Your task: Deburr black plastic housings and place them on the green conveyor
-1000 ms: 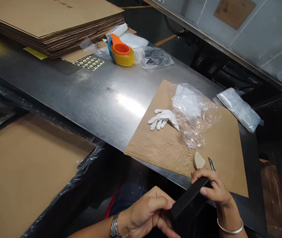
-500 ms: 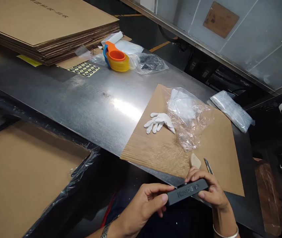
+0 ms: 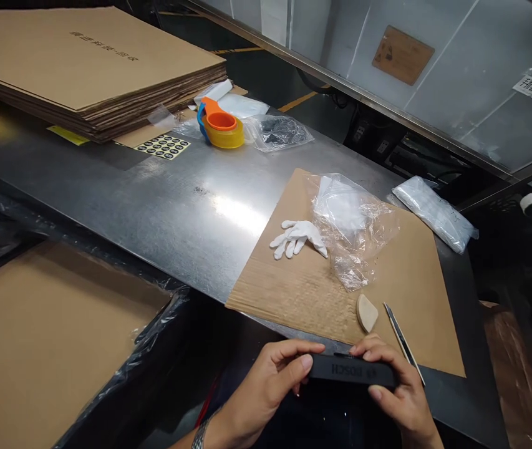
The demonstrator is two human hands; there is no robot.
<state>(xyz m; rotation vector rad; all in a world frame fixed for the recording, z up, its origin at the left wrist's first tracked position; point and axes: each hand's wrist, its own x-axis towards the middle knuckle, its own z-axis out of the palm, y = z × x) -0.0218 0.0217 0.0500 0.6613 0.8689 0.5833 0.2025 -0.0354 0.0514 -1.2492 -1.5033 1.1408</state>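
A dark, block-shaped part with raised BOSCH lettering [image 3: 352, 370] is held level in front of the table's near edge, its lettering upside down to me. My left hand [image 3: 272, 383] pinches its left end between thumb and fingers. Around the right end are the fingers and thumb of my right hand [image 3: 399, 383]. Just beyond, on a flat cardboard sheet [image 3: 294, 290], lie a beige wedge-shaped pad [image 3: 367, 313] and a slim craft knife [image 3: 403, 342]. A white glove [image 3: 299, 238] rests farther left, beside a clear plastic bag [image 3: 354, 218] with white material inside.
On the metal table [image 3: 167, 199] stand an orange and yellow tape dispenser [image 3: 221, 128], a sticker sheet [image 3: 163, 147] and a tall cardboard stack [image 3: 92, 68]. A wrapped packet [image 3: 434, 212] lies at the right edge. Lower left is a plastic-lined box with cardboard [image 3: 55, 337].
The block has been turned nearly level, and its lettered face is now darker. My right hand has shifted slightly down, uncovering more of the pad and knife. The view has tilted up a little.
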